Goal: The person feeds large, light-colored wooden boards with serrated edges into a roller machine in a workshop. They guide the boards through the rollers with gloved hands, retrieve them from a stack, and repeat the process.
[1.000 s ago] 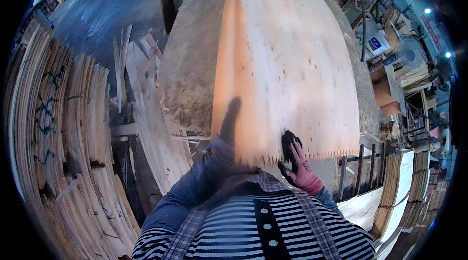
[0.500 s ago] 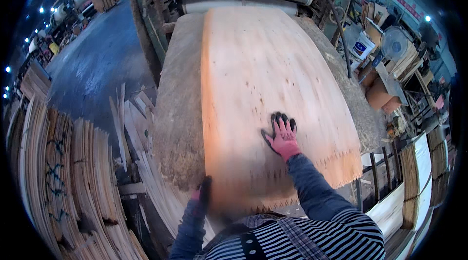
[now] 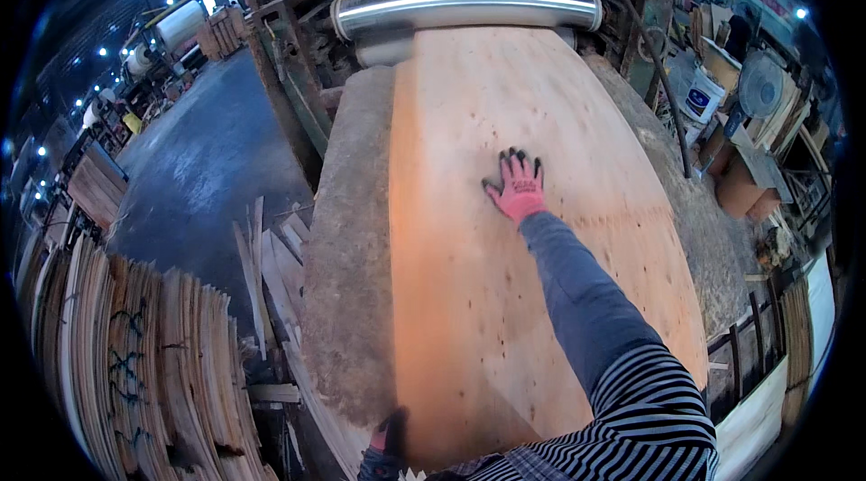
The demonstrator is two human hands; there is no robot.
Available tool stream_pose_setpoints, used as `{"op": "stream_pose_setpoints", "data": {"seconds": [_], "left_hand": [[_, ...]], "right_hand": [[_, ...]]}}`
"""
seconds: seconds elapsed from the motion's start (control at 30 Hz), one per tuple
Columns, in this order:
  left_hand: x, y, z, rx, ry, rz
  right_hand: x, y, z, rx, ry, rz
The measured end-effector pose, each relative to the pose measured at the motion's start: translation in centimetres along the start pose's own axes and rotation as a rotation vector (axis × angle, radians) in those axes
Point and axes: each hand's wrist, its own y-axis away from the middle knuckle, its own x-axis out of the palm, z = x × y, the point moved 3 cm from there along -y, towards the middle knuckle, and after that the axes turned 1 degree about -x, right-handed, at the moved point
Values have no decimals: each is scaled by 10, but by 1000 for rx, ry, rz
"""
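A broad pale wood veneer sheet (image 3: pixel 469 120), dotted with small knots, lies on a stained grey table (image 3: pixel 347 219). Its far end meets a shiny metal roller (image 3: pixel 469 10). My right hand (image 3: pixel 520 188), in a pink glove with black fingertips, rests on the sheet with fingers spread. Past a jagged seam to the right of my wrist, veneer continues down toward my body, orange along its left edge. At the lower left edge is my left hand (image 3: pixel 388 440), gloved too, blurred and partly cut off by the frame, so its grip is unclear.
Bundled veneer stacks (image 3: pixel 153 364) stand at the left, beside loose strips (image 3: pixel 257 273). A rusty frame (image 3: pixel 280 75) flanks the roller. On the right are a white bucket (image 3: pixel 702 97), a fan (image 3: pixel 762 84), cardboard boxes (image 3: pixel 744 188) and a slanted bar (image 3: pixel 663 75).
The jagged seam has moved away from me toward the roller. My right hand has gone forward with the sheet, arm more stretched. My left hand has dropped lower along the left edge.
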Motion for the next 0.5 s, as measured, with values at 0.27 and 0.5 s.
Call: {"op": "stream_pose_setpoints", "data": {"seconds": [0.27,0.5], "left_hand": [[-5,17,-22,126,136,135],[30,104,-146,535,325,627]], "right_hand": [[-137,267,52,-536,-353,488],[-191,420,36,-388,-464,481]]}}
